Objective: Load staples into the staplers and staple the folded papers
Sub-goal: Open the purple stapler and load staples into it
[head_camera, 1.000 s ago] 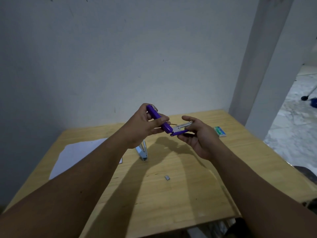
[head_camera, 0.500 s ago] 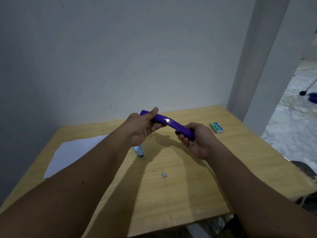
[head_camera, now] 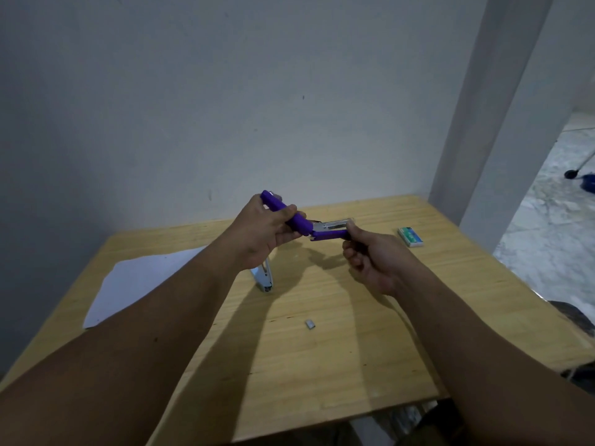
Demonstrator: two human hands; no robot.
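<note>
I hold a purple stapler [head_camera: 301, 220] in the air above the wooden table [head_camera: 338, 349], swung wide open. My left hand [head_camera: 262, 235] grips its purple top cover, tilted up to the left. My right hand [head_camera: 375, 257] pinches the far end of the base, whose metal staple channel [head_camera: 333, 225] lies exposed and faces up. A second stapler, light blue and white [head_camera: 264, 276], rests on the table under my left wrist. White paper [head_camera: 138, 284] lies at the left. A small strip of staples [head_camera: 310, 324] sits loose in the middle.
A green staple box [head_camera: 410, 236] lies at the table's back right. A grey wall runs close behind the table, with a pillar at the right. Past the pillar is marble floor with a blue object [head_camera: 588, 186].
Half a second ago the purple stapler was closed into a nearly straight bar between both hands. Now it is hinged open again, cover lifted left and the metal channel showing.
</note>
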